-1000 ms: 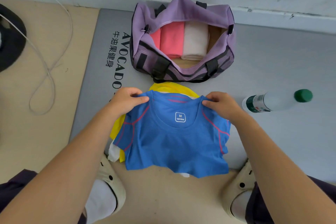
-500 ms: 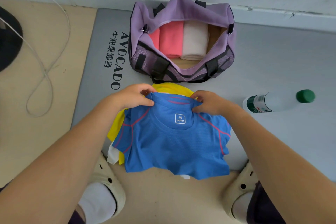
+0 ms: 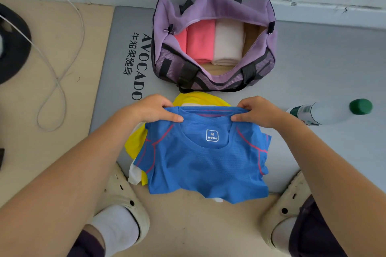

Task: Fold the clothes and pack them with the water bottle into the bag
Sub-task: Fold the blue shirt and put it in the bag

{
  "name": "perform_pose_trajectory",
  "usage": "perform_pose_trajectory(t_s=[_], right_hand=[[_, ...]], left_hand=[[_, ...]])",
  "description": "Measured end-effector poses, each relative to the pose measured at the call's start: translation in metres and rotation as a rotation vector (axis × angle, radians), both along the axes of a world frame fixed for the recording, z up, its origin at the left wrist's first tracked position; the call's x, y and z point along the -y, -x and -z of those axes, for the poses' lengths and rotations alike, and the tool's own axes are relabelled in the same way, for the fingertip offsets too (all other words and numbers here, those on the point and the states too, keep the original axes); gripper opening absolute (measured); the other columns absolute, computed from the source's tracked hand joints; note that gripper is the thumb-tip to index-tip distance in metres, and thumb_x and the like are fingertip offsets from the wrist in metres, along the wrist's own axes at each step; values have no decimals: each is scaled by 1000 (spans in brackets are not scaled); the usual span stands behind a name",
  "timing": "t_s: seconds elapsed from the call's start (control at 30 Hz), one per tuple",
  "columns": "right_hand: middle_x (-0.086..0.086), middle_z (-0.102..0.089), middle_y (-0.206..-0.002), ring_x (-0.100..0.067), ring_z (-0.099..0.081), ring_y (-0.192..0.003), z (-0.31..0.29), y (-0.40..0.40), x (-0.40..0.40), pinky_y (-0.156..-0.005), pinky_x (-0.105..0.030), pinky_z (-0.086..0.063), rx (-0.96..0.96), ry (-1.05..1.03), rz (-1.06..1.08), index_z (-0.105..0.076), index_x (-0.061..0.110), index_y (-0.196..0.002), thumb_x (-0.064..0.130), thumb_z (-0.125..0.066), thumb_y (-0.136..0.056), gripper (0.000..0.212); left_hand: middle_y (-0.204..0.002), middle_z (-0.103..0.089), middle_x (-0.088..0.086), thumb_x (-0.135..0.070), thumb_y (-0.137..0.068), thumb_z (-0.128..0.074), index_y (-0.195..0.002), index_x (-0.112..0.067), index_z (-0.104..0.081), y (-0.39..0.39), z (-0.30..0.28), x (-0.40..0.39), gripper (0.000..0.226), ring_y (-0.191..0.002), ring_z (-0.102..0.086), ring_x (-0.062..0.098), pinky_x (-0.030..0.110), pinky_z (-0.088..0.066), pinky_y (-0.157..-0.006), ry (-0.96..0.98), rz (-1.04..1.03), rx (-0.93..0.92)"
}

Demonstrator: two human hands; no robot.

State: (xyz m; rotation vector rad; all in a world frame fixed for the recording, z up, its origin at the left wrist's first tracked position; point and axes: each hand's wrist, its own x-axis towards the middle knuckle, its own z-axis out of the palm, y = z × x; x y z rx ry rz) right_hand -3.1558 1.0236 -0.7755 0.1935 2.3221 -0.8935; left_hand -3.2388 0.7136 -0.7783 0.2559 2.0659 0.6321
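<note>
Both hands, left and right, pinching blue shirt shoulders (grip clamped on cloth); uneven pull likely skewing fold, dragging yellow shirt beneath.

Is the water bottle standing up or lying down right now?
Lying down: the clear plastic water bottle rests on its side on the grey mat, green cap pointing right.
</note>
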Motion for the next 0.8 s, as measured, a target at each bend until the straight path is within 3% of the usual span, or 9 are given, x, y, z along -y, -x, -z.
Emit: perform_pose_trajectory(t_s=[0.1,0.27,0.4,0.47,0.53,0.6,0.7,0.8], right_hand=[[-4,-40,-64,-15,-36,-60,-8,-4,-8,-55,-28,-30,32,-34,-30,-53,2,-68,41,-76,-80,47],[3,-41,-60,-12,-38,-57,-25,-14,-19,-53,-24,-30,101,-136,-123,-49,12,-58,40,-74,-83,45],[2,-36,-59,-13,-33,-56,-37,-19,-21,-53,-27,-29,77,-71,0,-42,13,-58,43,-73,-83,50],[1,-35,-61,-14,-32,-57,-41,-19,-17,-55,-29,-28,54,11,117,-43,8,-60,44,-72,-83,52],[-3,-39,-66,-15,-36,-61,-42,-19,-11,-58,-29,-30,35,83,183,-50,-2,-69,41,-71,-86,51],[-5,-41,-68,-15,-38,-63,-39,-20,-5,-56,-28,-30,3,117,216,-53,-6,-75,37,-70,-87,48],[-5,-53,-71,-16,-45,-64,-29,-20,0,-53,-24,-34,-57,137,296,-58,8,-85,25,-74,-86,23],[-5,-55,-73,-14,-43,-61,-21,-21,3,-51,-20,-35,-120,246,412,-49,20,-89,10,-73,-84,26]], left_hand=[[-46,-52,-13,-56,-68,-81,-46,-26,-59,-2,-2,6,43,-42,-46,0,13,-32,-41,38,7,0],[-48,-29,-8,-52,-68,-83,-47,-19,-36,-8,-10,25,61,-48,-29,13,28,-22,-49,114,101,-80],[-53,-31,-4,-62,-66,-80,-51,-17,-38,-14,-20,27,63,-53,-31,17,32,-23,-53,152,156,-173],[-56,-47,-1,-61,-68,-79,-59,-16,-52,-20,-22,19,53,-58,-44,24,37,-37,-57,34,85,-180],[-79,-71,0,-53,-75,-78,-80,-19,-67,-26,-20,8,36,-79,-67,22,41,-52,-78,-110,-44,-151],[-92,-74,3,-50,-80,-74,-91,-23,-68,-31,-15,-1,30,-90,-69,20,40,-52,-86,-137,-85,-169],[-74,-64,3,-50,-85,-69,-71,-25,-67,-32,-6,-4,29,-72,-59,17,37,-45,-70,-88,-91,-268],[-53,-45,-2,-50,-87,-67,-53,-25,-61,-33,-2,2,42,-49,-41,8,33,-32,-57,-89,-148,-300]])
